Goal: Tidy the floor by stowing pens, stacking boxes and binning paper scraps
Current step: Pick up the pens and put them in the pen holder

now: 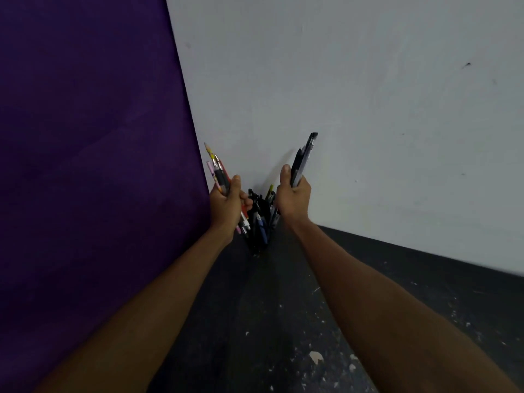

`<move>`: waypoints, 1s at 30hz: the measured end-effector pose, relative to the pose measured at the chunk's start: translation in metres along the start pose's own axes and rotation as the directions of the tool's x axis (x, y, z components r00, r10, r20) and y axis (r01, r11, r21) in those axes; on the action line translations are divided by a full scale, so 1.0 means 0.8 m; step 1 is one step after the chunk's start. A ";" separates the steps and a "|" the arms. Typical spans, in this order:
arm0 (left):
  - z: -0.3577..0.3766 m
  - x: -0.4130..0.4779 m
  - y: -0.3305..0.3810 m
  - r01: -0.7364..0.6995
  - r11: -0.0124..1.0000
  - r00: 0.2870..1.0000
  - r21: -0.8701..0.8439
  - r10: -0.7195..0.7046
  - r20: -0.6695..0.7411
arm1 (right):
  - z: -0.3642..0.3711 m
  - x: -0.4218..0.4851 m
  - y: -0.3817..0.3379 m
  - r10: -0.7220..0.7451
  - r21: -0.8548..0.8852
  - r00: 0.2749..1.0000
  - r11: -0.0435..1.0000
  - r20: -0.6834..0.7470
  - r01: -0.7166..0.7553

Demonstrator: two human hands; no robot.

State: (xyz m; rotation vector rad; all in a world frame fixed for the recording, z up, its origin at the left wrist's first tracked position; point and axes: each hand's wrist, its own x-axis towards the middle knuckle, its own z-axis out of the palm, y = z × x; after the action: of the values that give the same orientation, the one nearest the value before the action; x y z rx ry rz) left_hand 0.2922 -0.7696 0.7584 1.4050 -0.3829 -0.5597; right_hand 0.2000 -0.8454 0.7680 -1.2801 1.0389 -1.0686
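My left hand [226,202] grips a bundle of coloured pens and pencils [217,171], their tips pointing up past the fist and their other ends poking out below. My right hand [293,198] grips a few dark pens [303,157] that stick up above the thumb. Between and just beyond both hands, a dark pen holder [259,222] crammed with several pens stands on the floor in the corner. Its body is partly hidden by my hands.
A purple panel [85,165] rises on the left and a pale wall [368,109] runs along the right, meeting behind the holder. The dark floor [269,307] is speckled with small white paper scraps [316,356].
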 end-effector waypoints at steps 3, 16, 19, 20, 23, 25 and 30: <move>0.010 0.021 -0.014 0.013 1.000 1.000 0.027 -0.013 -0.013 | 0.013 0.007 0.006 -0.011 0.007 1.000 1.000 -0.020 0.011; 0.026 0.060 -0.021 0.009 1.000 0.997 -0.007 -0.008 0.078 | 0.048 0.022 0.028 -0.053 0.029 0.998 0.998 -0.044 0.054; 0.033 0.061 -0.017 -0.050 0.998 0.991 0.043 0.044 0.129 | 0.050 0.020 0.030 -0.064 0.023 0.996 0.998 -0.058 0.065; 0.033 0.060 -0.018 -0.054 0.997 0.990 0.056 0.046 0.132 | 0.050 0.020 0.031 -0.060 0.023 0.996 0.998 -0.064 0.061; 0.031 0.058 -0.029 -0.025 0.993 0.992 0.113 0.010 0.124 | 0.050 0.019 0.033 -0.052 0.019 0.997 0.998 -0.052 0.053; 0.027 0.056 -0.038 0.018 0.992 0.992 0.124 -0.033 0.123 | 0.049 0.016 0.035 -0.060 0.008 0.998 0.998 -0.038 0.060; 0.022 0.055 -0.056 0.050 0.978 0.980 0.203 -0.087 0.180 | 0.053 0.008 0.041 -0.066 -0.045 0.997 0.997 -0.035 0.064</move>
State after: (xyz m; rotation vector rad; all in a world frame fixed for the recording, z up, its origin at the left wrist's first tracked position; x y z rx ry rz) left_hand 0.3115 -0.8121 0.7129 1.5650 -0.5554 -0.7304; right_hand 0.2437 -0.8427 0.7360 -1.3418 1.0590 -1.1272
